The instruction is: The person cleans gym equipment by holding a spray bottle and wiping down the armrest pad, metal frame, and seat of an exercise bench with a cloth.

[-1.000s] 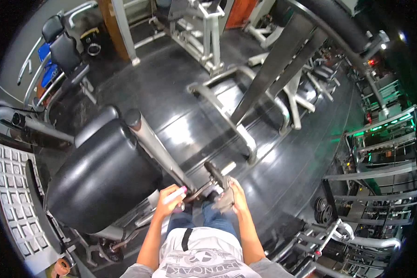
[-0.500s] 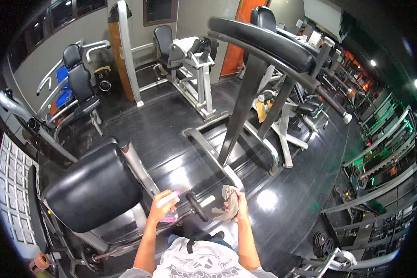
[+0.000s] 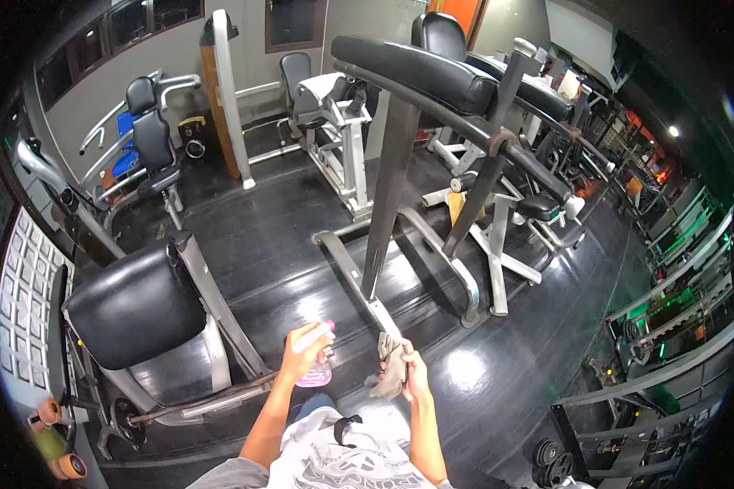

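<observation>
My left hand (image 3: pixel 300 352) is wrapped round the neck of a clear spray bottle (image 3: pixel 316 376) with a white and pink spray head and pink liquid low inside. My right hand (image 3: pixel 414 372) grips a crumpled grey-beige cloth (image 3: pixel 390 367), part of which hangs down below the fingers. Both hands are in front of my body, a short gap apart. Beyond the cloth rises the grey metal frame of a preacher curl bench (image 3: pixel 391 196), topped by a long black pad (image 3: pixel 416 73). Neither hand touches it.
At left stands a machine with a wide black pad (image 3: pixel 139 297) and a metal bar. Further back are a seated machine (image 3: pixel 151 138) and another with a white towel (image 3: pixel 322 88). Racks (image 3: pixel 652 359) line the right side. The floor (image 3: pixel 285 277) is dark and shiny.
My view has shifted, and the curl bench frame now stands closer ahead. The wide-padded machine has slid left in view. Both hands still hold the bottle and the cloth.
</observation>
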A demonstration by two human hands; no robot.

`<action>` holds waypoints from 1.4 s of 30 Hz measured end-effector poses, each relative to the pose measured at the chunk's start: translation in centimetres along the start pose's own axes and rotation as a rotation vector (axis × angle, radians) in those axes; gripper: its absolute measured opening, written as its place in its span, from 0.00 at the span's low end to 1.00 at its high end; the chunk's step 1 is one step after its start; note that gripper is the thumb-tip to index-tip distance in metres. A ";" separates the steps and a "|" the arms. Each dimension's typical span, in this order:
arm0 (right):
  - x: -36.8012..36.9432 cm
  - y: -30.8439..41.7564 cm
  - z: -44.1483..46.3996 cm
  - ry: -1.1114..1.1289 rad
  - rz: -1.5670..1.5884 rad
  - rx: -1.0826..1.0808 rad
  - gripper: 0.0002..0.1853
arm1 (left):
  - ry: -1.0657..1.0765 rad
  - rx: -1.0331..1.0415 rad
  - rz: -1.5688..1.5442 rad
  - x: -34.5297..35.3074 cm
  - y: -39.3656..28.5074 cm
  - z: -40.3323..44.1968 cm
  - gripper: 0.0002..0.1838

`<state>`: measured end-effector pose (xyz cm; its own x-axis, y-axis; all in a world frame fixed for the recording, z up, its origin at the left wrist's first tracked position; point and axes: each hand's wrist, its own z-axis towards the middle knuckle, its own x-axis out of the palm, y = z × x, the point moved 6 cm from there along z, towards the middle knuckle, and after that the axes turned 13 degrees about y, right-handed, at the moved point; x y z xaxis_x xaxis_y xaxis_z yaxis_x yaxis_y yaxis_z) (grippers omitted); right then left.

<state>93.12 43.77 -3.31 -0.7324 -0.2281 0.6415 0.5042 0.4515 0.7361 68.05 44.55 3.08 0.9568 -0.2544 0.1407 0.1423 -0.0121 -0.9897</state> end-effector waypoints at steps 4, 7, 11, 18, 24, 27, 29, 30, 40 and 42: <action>-1.9 0.3 1.7 0.000 -0.028 -0.001 0.28 | -0.066 0.003 -0.037 0.7 -0.2 1.0 0.08; -2.5 0.8 4.1 0.019 -0.034 0.100 0.30 | -0.077 0.000 0.000 0.0 -0.1 1.8 0.08; 0.9 4.9 7.7 0.104 -0.132 0.082 0.34 | -0.075 -0.020 0.069 -1.2 -0.6 3.8 0.06; 2.2 8.8 18.4 0.190 -0.365 0.119 0.35 | -0.185 -0.066 -0.067 -6.8 3.0 10.3 0.06; 2.9 9.6 29.2 0.285 -0.298 0.224 0.29 | -0.318 0.032 -0.102 -11.4 2.6 16.5 0.06; 3.9 9.4 34.0 0.243 -0.286 0.208 0.28 | -0.356 0.075 -0.184 -14.5 2.8 18.7 0.06; 4.2 8.8 36.5 0.155 -0.278 0.199 0.28 | -0.398 0.099 -0.236 -16.7 2.7 19.8 0.06; 4.2 8.5 37.8 0.168 -0.286 0.212 0.28 | -0.417 0.103 -0.240 -17.8 2.3 20.2 0.06; 12.1 5.4 50.0 0.457 -0.086 0.472 0.24 | -0.871 0.145 -0.040 -28.9 -1.9 17.2 0.06; 13.0 4.5 52.8 0.458 -0.114 0.530 0.22 | -0.957 0.147 -0.037 -30.2 -2.6 16.5 0.06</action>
<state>61.71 88.34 -3.08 -0.4428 -0.5864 0.6783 0.0602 0.7353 0.6750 42.92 68.24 1.83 0.7435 0.6393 0.1962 0.1444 0.1330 -0.9805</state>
